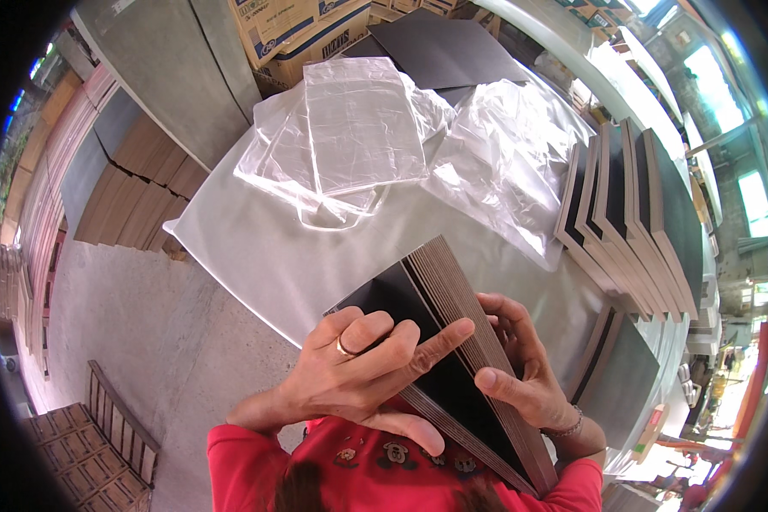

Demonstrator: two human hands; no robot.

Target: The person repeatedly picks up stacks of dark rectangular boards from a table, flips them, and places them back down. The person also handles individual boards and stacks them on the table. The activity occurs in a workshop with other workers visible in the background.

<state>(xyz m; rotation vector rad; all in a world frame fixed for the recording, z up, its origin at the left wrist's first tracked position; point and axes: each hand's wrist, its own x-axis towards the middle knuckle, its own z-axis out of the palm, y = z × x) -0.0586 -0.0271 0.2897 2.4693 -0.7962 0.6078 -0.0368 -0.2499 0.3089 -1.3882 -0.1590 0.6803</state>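
Pale tabletop [256, 243] biggest, fills the middle of the frame. Clear plastic bags [367, 128] heaped across it, upper centre. Dark-faced boards [674, 213] stand on edge in a row, right of frame. Flat dark sheet [444, 47] at top centre, behind the plastic.

My board stack [456, 286] sits lower centre, in front of my red shirt, between my hands. Long axis slants from upper centre down to lower right; upper end points away from me, lower end toward my body. Layered brownish edges face up, black face shows on the left, narrowing to a wedge low down.

My left hand [367, 367] lies over the black face, index stretched across the edges, thumb spread apart from it; can't tell how hard it presses. My right hand [529, 367] is clamped on the stack's right side, thumb on the edges. Bracelet [572, 424] on right wrist, ring [342, 346] on left hand.
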